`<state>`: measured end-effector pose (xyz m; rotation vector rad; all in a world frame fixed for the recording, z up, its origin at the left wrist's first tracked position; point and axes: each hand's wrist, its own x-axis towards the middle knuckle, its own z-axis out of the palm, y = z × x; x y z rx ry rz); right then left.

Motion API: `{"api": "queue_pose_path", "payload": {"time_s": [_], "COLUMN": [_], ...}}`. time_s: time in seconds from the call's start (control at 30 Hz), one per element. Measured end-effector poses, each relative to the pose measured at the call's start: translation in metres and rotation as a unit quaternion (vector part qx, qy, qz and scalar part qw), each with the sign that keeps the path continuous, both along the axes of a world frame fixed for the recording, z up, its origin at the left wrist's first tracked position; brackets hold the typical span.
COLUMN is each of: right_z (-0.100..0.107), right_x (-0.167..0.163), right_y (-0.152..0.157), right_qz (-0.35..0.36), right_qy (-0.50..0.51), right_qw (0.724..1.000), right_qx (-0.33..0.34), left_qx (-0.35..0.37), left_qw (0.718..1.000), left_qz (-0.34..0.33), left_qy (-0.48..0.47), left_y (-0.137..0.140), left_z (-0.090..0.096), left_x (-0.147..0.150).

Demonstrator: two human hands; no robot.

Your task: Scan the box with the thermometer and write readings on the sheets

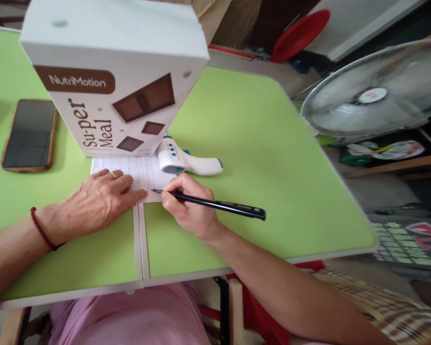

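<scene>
A black pen [222, 205] is pinched in my right hand [192, 208], its tip pointing left onto a white sheet of paper [138, 173] covered in rows of small handwriting. My left hand [102, 199] lies flat on the paper's left side, fingers stretched out, a ring on one finger. A white NutriMotion box [93, 96] stands upright on the far edge of the sheet and hides part of it. Touching the paper's right side is a white and blue infrared thermometer [192, 160], lying next to the box.
A phone in a brown case [30, 134] lies on the green table [255, 158], left of the box. Beyond the table's right edge stands a fan [373, 96]. A red round object [301, 36] is on the floor behind.
</scene>
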<state>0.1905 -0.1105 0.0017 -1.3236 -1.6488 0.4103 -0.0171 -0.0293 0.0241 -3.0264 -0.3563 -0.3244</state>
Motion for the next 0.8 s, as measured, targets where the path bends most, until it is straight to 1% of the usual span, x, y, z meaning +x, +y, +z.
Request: {"api": "queue_pose_path", "payload": {"time_s": [0.13, 0.3, 0.5, 0.8], "right_z": [0.0004, 0.0014, 0.0010, 0.0015], "right_x": [0.0010, 0.0016, 0.0046, 0.0038], "right_y": [-0.0008, -0.0013, -0.0010, -0.0010], "right_qz": [-0.003, 0.010, -0.023, -0.025], "right_qy": [0.004, 0.016, 0.019, 0.002], "right_qw": [1.000, 1.000, 1.000, 1.000], "right_qx": [-0.007, -0.010, 0.003, -0.007], "left_qx": [0.001, -0.002, 0.001, 0.007], "left_qw": [1.000, 1.000, 1.000, 1.000], "left_qz": [0.000, -0.002, -0.005, -0.006], "left_qy": [-0.006, -0.004, -0.018, -0.013], "left_y": [0.0001, -0.0003, 0.0001, 0.0006], "left_z": [0.0008, 0.0008, -0.0005, 0.0007], "left_x": [-0.0005, -0.0013, -0.0013, -0.0013]}}
